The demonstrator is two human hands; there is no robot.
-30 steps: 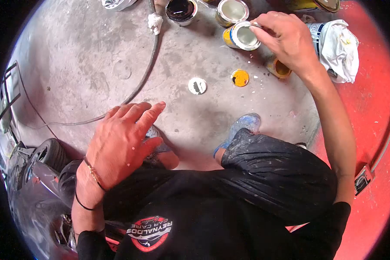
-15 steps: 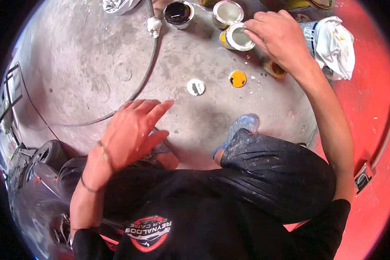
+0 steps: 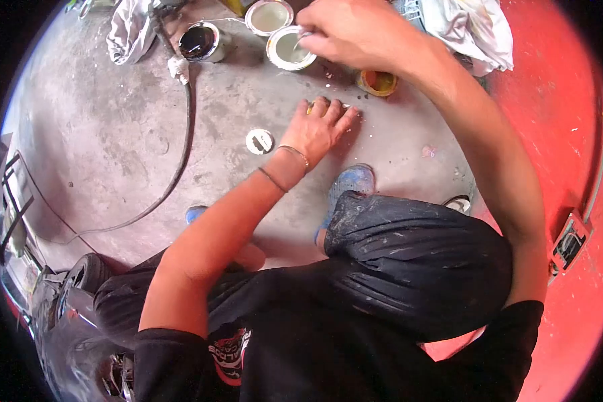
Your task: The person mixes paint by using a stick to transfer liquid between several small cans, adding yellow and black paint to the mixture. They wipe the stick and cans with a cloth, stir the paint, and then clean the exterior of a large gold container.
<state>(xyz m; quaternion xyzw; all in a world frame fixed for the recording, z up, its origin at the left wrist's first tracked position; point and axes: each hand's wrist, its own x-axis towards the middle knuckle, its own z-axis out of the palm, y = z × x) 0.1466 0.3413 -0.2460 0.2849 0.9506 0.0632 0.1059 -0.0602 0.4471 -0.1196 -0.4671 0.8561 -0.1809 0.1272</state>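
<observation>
My left hand [image 3: 317, 130] reaches down to the floor over a yellow paint can lid [image 3: 309, 108]. Its fingers curl over the lid and hide most of it. To the left lies a white lid [image 3: 259, 141] with a dark patch. My right hand [image 3: 348, 30] is at the rim of an open can of pale paint [image 3: 292, 49], fingers pinched together. A thin, greyish thing seems to stick out from the fingertips over the paint; I cannot make out its kind. Behind that can stands another open can of pale paint [image 3: 269, 17].
A can of black paint [image 3: 198, 43] stands left of the pale ones, and a yellow-stained can [image 3: 378, 82] to the right. A hose [image 3: 183, 147] curves across the concrete. White cloths [image 3: 472, 30] lie at the back right, beside the red surface [image 3: 543, 100].
My left hand has moved forward and right, down onto the yellow lid. My right hand stays by the pale paint can, its fingers now over the opening. The view has shifted.
</observation>
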